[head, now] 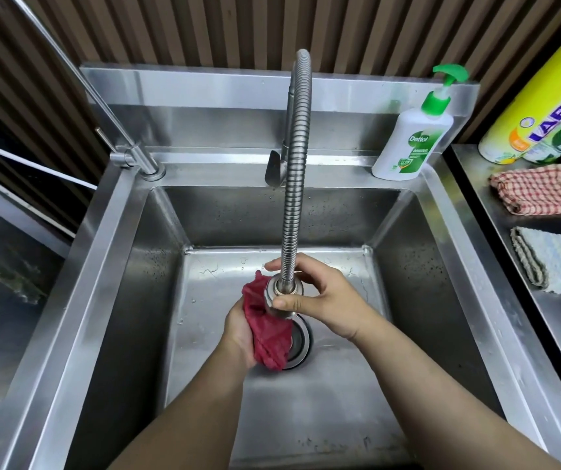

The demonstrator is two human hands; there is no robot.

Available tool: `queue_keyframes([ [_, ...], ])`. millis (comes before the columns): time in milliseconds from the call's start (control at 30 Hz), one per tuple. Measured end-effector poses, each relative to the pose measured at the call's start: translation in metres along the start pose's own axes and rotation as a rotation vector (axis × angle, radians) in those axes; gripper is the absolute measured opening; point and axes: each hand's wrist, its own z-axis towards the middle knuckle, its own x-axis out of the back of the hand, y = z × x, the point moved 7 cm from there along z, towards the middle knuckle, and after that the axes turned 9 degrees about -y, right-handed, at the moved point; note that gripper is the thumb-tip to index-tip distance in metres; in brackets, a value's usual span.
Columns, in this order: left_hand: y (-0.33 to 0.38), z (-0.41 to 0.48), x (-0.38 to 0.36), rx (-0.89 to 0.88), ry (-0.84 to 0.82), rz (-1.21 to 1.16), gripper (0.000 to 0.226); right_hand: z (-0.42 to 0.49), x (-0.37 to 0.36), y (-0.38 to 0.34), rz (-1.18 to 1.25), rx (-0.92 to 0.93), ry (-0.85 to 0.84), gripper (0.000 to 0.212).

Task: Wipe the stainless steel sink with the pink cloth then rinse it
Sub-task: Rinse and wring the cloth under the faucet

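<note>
The stainless steel sink (323, 418) fills the middle of the view, its floor wet. My left hand (240, 329) grips the pink cloth (269, 337), bunched up over the round drain (301, 344). A flexible ribbed faucet hose (294, 184) arches down from the back ledge to its spray head (281, 295), which sits right against the cloth. My right hand (323, 293) curls its fingers and thumb round that spray head. No water stream is visible.
A white Dettol pump bottle (413, 144) stands on the back right ledge. A thin second tap (136, 161) stands at the back left. On the right counter lie a red checked cloth (537, 189), a pale blue cloth (557, 262) and yellow Labour bottles (550, 106).
</note>
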Motion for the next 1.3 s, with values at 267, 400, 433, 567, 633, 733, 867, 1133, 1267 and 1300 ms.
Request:
queue_keyframes([
  [267,0.004,0.003,0.012,0.05,0.048,-0.056,0.047,0.022,0.05,-0.021,0.073,0.182,0.413,0.028],
  [400,0.0,-0.001,0.013,0.059,0.064,-0.058,0.059,0.069,0.061,-0.041,-0.067,0.149,0.473,0.03],
  [433,0.0,-0.001,0.013,0.056,0.057,-0.079,0.066,0.08,0.061,-0.042,-0.043,0.126,0.457,0.029],
  [567,0.001,-0.004,0.011,0.04,0.101,-0.047,0.062,0.1,0.073,-0.045,-0.03,0.09,0.486,0.021],
  [633,0.003,-0.005,0.008,0.028,0.108,-0.03,0.053,0.105,0.077,-0.046,-0.018,0.053,0.486,0.022],
  [733,0.007,-0.006,0.004,0.013,0.104,0.002,0.046,0.112,0.078,-0.051,-0.034,0.036,0.463,0.029],
  [867,0.006,-0.004,0.003,0.013,0.102,0.013,0.04,0.12,0.078,-0.063,-0.156,0.01,0.414,0.028],
  [1133,0.001,0.002,-0.006,0.009,0.04,-0.028,0.036,0.129,0.077,-0.069,-0.271,-0.04,0.376,0.024],
  [1267,-0.002,0.0,-0.015,0.019,-0.006,-0.075,0.033,0.123,0.075,-0.071,-0.264,-0.028,0.376,0.017],
  [1300,-0.003,0.0,-0.017,0.028,-0.008,-0.094,0.033,0.119,0.076,-0.072,-0.22,0.0,0.393,0.011],
])
